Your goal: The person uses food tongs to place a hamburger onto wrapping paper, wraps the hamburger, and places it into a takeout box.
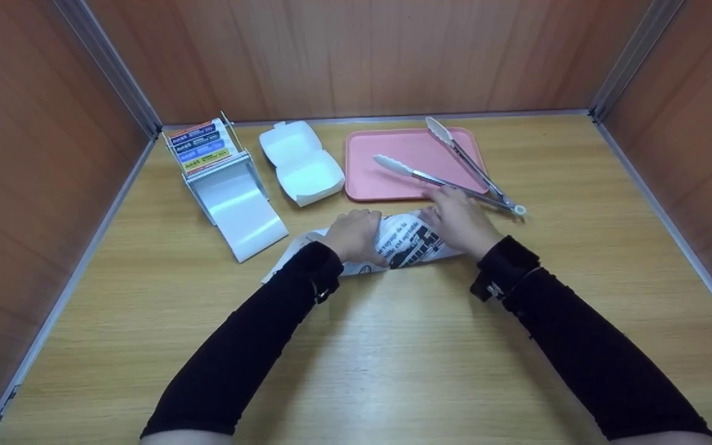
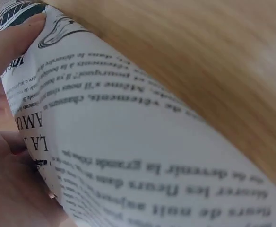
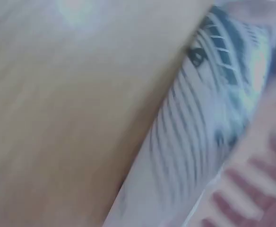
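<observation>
A newsprint-patterned sheet of wrapping paper [image 1: 410, 238], rolled into a bulging bundle, lies crosswise on the wooden table. My left hand [image 1: 354, 236] grips it left of its middle, thumb on the near side and fingers over the top. In the left wrist view, the fingers and thumb press into the printed paper [image 2: 128, 127], whose flat end reaches toward the camera. My right hand [image 1: 460, 224] holds the bundle's right end, its fingers curled over the far side. The right wrist view is blurred but has the paper [image 3: 185, 127] running diagonally. Whatever is inside the roll is hidden.
Behind the bundle is a pink tray [image 1: 362, 179] with spread metal tongs [image 1: 464, 162] lying across it. An open white clamshell box [image 1: 309, 176] sits left of the tray. Farther left stands a dispenser [image 1: 207, 148] with a white sheet hanging out. Wood-grain panels [image 1: 362, 55] enclose the table.
</observation>
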The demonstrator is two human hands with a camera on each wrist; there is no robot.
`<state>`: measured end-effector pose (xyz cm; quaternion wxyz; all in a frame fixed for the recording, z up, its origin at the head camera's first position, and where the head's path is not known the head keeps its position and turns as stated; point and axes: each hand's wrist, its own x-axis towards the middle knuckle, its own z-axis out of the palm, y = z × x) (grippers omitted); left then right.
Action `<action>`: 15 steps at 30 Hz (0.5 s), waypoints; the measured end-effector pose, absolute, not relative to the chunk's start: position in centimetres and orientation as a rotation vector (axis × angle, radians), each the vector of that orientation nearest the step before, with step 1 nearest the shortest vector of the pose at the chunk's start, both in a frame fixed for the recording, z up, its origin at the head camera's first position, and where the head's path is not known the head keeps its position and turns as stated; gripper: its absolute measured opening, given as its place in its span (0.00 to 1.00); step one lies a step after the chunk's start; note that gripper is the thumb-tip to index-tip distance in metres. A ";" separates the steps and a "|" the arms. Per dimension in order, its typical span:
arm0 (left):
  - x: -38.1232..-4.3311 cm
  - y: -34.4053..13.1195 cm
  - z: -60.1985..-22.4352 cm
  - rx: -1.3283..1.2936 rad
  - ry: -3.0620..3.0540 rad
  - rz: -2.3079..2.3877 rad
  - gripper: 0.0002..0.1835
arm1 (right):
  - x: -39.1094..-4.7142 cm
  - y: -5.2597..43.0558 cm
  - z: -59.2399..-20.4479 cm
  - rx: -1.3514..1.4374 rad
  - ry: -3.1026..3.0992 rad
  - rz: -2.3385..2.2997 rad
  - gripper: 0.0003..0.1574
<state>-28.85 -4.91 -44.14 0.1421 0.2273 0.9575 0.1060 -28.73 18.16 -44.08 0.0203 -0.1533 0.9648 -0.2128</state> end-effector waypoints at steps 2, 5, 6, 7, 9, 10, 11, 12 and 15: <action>-29.1 -5.3 -44.1 0.644 2.778 0.312 0.52 | -29.0 19.8 -43.7 -0.283 2.982 -0.638 0.31; -29.1 -5.6 -44.1 0.658 2.789 0.298 0.52 | -29.3 22.3 -44.2 -0.132 2.928 -0.556 0.36; -29.0 -5.5 -44.1 0.672 2.796 0.274 0.52 | -29.3 22.9 -44.6 -0.104 2.916 -0.544 0.39; -28.9 -5.4 -44.1 0.688 2.801 0.252 0.51 | -29.3 23.4 -45.0 -0.096 2.917 -0.540 0.41; -28.8 -5.2 -44.1 0.712 2.806 0.213 0.50 | -29.2 24.1 -45.7 -0.087 2.922 -0.547 0.44; -28.8 -5.1 -44.1 0.717 2.807 0.202 0.50 | -29.2 24.3 -45.9 -0.081 2.920 -0.562 0.45; -28.7 -5.0 -44.1 0.717 2.809 0.196 0.49 | -29.3 24.4 -46.1 -0.075 2.914 -0.580 0.45; -28.7 -4.9 -44.1 0.713 2.809 0.191 0.49 | -29.3 24.5 -46.3 -0.066 2.904 -0.603 0.44; -28.7 -4.8 -44.1 0.694 2.811 0.194 0.49 | -29.6 24.4 -46.6 -0.047 2.869 -0.652 0.40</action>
